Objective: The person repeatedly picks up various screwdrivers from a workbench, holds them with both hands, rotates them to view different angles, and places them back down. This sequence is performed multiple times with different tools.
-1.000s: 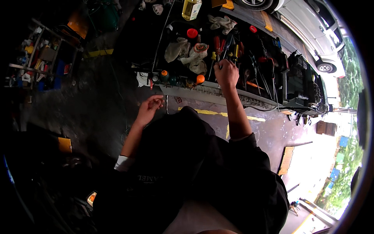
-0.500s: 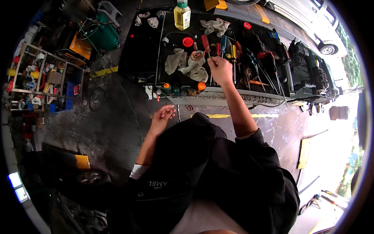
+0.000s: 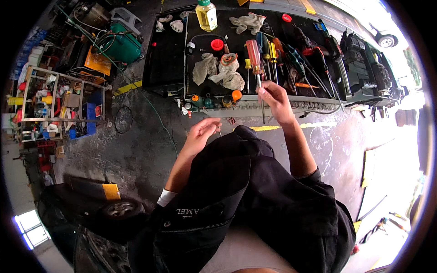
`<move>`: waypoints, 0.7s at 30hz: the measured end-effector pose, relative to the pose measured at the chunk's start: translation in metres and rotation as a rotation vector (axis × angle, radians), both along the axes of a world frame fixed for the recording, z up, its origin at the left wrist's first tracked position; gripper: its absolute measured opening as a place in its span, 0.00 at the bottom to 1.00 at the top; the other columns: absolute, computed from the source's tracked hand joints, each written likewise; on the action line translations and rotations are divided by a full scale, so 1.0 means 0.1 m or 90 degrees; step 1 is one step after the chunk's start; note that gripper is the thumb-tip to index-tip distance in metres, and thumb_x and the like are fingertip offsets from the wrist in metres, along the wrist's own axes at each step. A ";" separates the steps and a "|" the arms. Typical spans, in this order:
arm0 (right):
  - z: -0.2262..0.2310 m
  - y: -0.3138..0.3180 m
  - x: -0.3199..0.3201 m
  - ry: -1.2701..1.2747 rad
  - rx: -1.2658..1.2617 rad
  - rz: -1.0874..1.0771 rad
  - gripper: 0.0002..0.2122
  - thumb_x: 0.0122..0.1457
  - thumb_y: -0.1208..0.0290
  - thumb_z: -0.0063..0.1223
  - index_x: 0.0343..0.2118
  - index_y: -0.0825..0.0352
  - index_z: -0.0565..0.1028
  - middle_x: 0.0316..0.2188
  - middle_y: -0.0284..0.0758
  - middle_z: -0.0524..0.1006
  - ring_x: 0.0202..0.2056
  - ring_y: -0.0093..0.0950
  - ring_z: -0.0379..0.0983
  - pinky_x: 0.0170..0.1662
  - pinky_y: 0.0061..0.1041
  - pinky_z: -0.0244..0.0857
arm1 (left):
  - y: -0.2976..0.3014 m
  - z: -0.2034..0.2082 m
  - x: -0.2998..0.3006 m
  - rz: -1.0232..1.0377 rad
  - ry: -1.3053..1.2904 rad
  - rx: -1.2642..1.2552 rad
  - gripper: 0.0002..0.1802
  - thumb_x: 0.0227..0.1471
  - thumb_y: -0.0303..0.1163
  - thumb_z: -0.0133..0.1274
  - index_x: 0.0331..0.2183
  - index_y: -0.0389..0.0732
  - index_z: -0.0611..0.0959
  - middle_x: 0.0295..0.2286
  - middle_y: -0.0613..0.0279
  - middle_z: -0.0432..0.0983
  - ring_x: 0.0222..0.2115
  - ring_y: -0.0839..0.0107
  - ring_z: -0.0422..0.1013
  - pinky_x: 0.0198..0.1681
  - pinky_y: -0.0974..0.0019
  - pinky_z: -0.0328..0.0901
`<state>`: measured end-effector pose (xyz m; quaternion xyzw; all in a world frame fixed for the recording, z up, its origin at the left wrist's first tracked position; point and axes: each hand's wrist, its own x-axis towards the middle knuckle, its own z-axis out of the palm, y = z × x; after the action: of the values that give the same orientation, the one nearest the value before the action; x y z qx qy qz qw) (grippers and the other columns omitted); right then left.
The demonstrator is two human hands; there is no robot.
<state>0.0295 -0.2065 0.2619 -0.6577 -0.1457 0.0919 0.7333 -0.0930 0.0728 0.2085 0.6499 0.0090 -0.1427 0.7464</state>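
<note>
Now R hand [image 3: 276, 101] has pulled the red screwdriver [image 3: 253, 55] up off the other tools [image 3: 272, 51], pinched by its shaft, handle over bench [image 3: 223, 23], tip past near edge, L hand [image 3: 201, 135] half-curled, looks empty, so pick-up's prob. done.

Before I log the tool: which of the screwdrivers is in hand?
The large red-handled screwdriver, its metal shaft gripped in the right hand; the other screwdrivers lie unheld on the black worktop.

Room on left worktop [image 3: 165, 68] (gloves [image 3: 230, 73] rightward)
</note>
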 end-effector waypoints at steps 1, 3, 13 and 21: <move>0.09 0.01 -0.07 0.015 -0.009 0.033 0.09 0.67 0.69 0.54 0.38 0.71 0.74 0.26 0.26 0.72 0.30 0.16 0.68 0.37 0.19 0.62 | -0.05 0.09 0.01 -0.011 -0.009 0.000 0.16 0.66 0.30 0.47 0.52 0.33 0.77 0.44 0.57 0.79 0.41 0.72 0.75 0.47 0.69 0.67; 0.07 0.04 -0.16 0.018 -0.020 0.048 0.09 0.67 0.69 0.53 0.39 0.72 0.74 0.28 0.30 0.76 0.32 0.18 0.72 0.40 0.21 0.66 | -0.16 0.23 0.05 -0.024 -0.021 -0.023 0.17 0.66 0.31 0.47 0.52 0.33 0.77 0.44 0.56 0.79 0.43 0.70 0.76 0.49 0.67 0.68; 0.17 -0.11 -0.39 0.019 -0.131 0.123 0.08 0.65 0.71 0.55 0.37 0.73 0.76 0.26 0.35 0.81 0.26 0.21 0.77 0.31 0.22 0.71 | -0.52 0.67 0.47 0.111 -0.154 -0.066 0.24 0.66 0.33 0.48 0.59 0.33 0.70 0.50 0.51 0.76 0.48 0.62 0.76 0.50 0.64 0.69; 0.35 -0.53 -0.41 -0.029 -0.189 0.155 0.04 0.62 0.75 0.56 0.36 0.71 0.77 0.25 0.34 0.80 0.22 0.22 0.78 0.27 0.22 0.71 | -0.89 0.75 0.57 0.100 -0.124 -0.197 0.21 0.66 0.36 0.50 0.54 0.33 0.74 0.47 0.54 0.78 0.45 0.63 0.77 0.49 0.60 0.73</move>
<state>-0.0117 -0.2593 0.2970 -0.7383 -0.2252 0.1857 0.6080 -0.0363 -0.0160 0.2831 0.5356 -0.0347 -0.0200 0.8435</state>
